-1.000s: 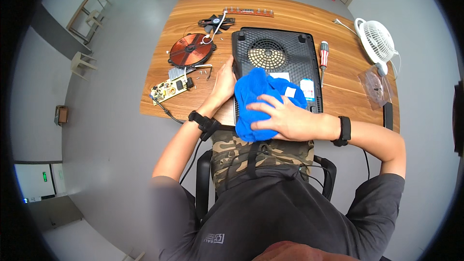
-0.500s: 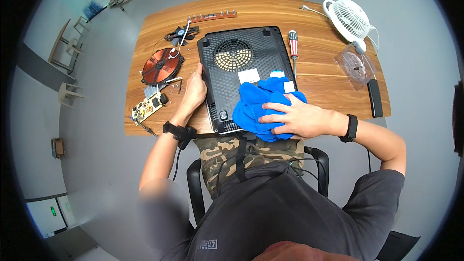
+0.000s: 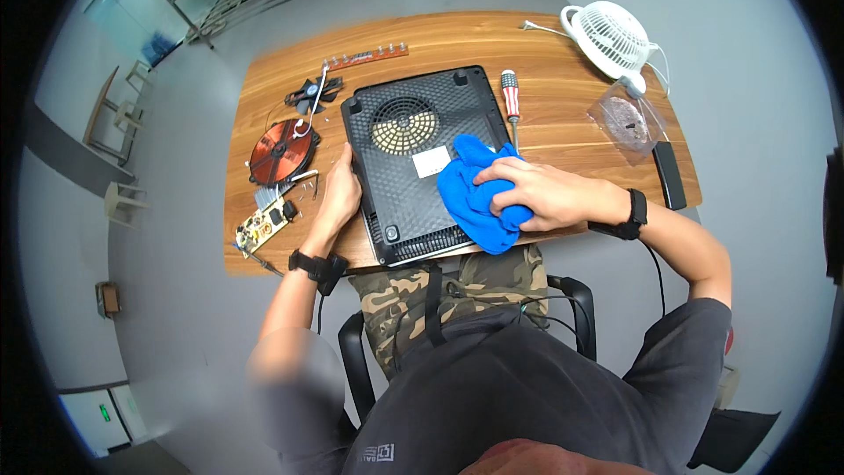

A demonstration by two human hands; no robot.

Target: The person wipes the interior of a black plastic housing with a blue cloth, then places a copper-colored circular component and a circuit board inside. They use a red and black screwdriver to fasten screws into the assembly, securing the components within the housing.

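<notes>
A black induction cooker housing [image 3: 387, 189] lies underside up near the table's front edge, its round vent grille at the far left and a white label in the middle. My left hand [image 3: 341, 192] grips its left edge; some fingertips are hidden against the side. In my right hand [image 3: 549, 193] a blue cloth [image 3: 470, 193] is bunched under curled fingers. The cloth presses on the housing's right side and hangs over its near right corner. Just beyond the cloth lies a screwdriver [image 3: 510, 95] with a striped handle, its shaft pointing toward me.
Left of the housing lie a copper coil [image 3: 281, 152], a circuit board [image 3: 264, 227], small screws, a black fan [image 3: 314, 93] and a narrow red board [image 3: 365, 57]. At the right are a white desk fan [image 3: 609, 40], a clear bag [image 3: 626, 121] and a black bar [image 3: 669, 176] on the wooden table.
My right hand has slid the cloth toward the housing's right edge, and its fingers have curled more into it. My left hand stays at the left edge. The whole view has shifted slightly.
</notes>
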